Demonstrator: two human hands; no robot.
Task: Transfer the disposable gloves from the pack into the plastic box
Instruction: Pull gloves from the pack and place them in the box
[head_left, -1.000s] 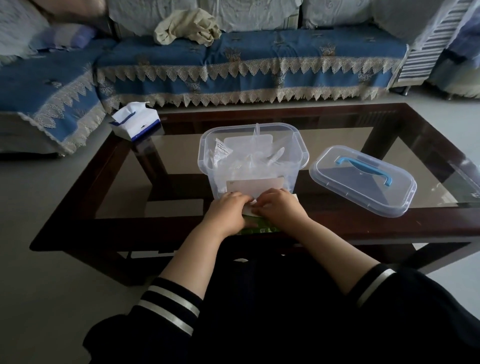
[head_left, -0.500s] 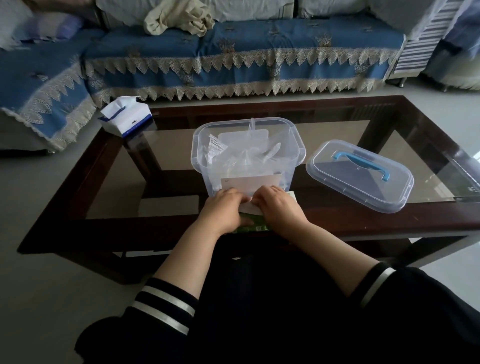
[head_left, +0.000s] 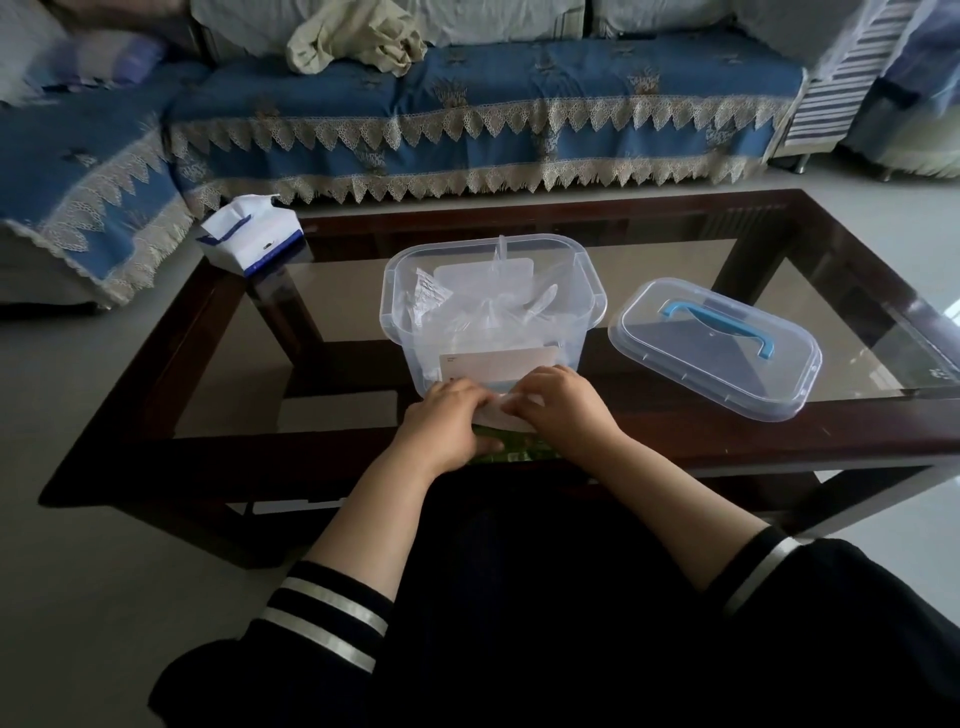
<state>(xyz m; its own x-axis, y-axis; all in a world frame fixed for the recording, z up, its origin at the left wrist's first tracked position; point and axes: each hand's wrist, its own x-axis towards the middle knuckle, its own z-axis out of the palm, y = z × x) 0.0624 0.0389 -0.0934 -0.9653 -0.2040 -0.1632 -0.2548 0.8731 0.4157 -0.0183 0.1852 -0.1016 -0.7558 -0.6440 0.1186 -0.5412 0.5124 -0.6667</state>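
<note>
Two hands, left hand (head_left: 441, 426) and right hand (head_left: 563, 405), pinch one glove pack (head_left: 501, 413) (green-edged) before one plastic box (head_left: 493, 312).

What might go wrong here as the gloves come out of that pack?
The pack sits at the table's near edge, so tugging by the left hand and right hand could slide it off. The light plastic box just behind might get pushed. Thin gloves may tear.
</note>
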